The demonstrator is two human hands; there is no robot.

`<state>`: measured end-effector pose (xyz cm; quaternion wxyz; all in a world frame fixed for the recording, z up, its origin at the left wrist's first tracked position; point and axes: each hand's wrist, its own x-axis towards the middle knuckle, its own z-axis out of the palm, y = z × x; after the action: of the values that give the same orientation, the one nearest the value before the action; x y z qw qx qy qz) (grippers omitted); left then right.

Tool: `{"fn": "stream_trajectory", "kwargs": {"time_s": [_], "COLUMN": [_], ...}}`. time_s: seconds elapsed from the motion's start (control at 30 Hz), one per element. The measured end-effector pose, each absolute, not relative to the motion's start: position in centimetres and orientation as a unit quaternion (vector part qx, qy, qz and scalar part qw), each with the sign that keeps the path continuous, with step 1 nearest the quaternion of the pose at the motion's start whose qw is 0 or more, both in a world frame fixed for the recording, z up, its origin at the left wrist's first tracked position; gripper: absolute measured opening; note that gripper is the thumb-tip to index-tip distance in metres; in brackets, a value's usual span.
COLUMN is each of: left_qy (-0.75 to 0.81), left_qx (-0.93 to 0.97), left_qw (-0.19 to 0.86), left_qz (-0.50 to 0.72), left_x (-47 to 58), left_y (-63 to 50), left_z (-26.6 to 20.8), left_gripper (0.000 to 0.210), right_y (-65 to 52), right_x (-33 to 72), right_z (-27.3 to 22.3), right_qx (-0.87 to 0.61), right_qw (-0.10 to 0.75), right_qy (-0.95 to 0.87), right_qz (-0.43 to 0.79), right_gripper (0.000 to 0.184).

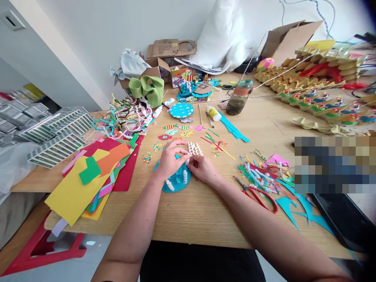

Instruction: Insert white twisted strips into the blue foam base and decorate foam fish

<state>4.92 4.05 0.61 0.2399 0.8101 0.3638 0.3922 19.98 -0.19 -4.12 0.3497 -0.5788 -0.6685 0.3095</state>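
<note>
In the head view, the left hand (172, 157), loosely spread, and right hand (203, 169), curled, seemingly pinch a small white piece (187, 160) above the blue disc (179, 187), seven o'clock from their fingertips, where a dipping left wrist might knock the white coil (170, 185) at its seven o'clock.

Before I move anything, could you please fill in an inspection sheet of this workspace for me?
Surface: wood-grain table, crowded along the back and both sides.
Job's things: blue disc, partly hidden, bearing white twisted pieces; similar white pieces in rows just beyond; fish cutouts farther back.
Clutter: coloured paper on the left; paper scraps and red-handled scissors on the right.
Fingers: left fingers and right fingers meet over the disc's edge; a white piece shows there, grip unclear.
Cables: thin cords by the wall, upper right.
Surroundings: egg cartons, jar, white bag, red stool.
</note>
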Motion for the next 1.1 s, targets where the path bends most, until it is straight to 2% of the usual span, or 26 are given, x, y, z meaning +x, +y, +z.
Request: {"fn": "stream_trajectory", "kwargs": {"time_s": [0.23, 0.47, 1.1], "left_qy": [0.355, 0.359, 0.365], "left_qx": [0.803, 0.799, 0.798], "left_qw": [0.272, 0.283, 0.261], "left_qz": [0.394, 0.392, 0.403], "left_x": [4.83, 4.76, 4.65], "left_y": [4.07, 4.11, 4.18], "left_z": [0.45, 0.38, 0.36], "left_gripper": [0.004, 0.003, 0.003], "right_y": [-0.16, -0.2, -0.13], "right_x": [19.94, 19.91, 19.45], "right_z": [-4.57, -4.62, -4.5], "right_qx": [-0.574, -0.574, -0.579], "right_qw": [0.368, 0.368, 0.342], "right_qy": [-0.679, -0.673, -0.7], "right_qz": [0.273, 0.288, 0.24], "right_gripper": [0.012, 0.01, 0.012]}}
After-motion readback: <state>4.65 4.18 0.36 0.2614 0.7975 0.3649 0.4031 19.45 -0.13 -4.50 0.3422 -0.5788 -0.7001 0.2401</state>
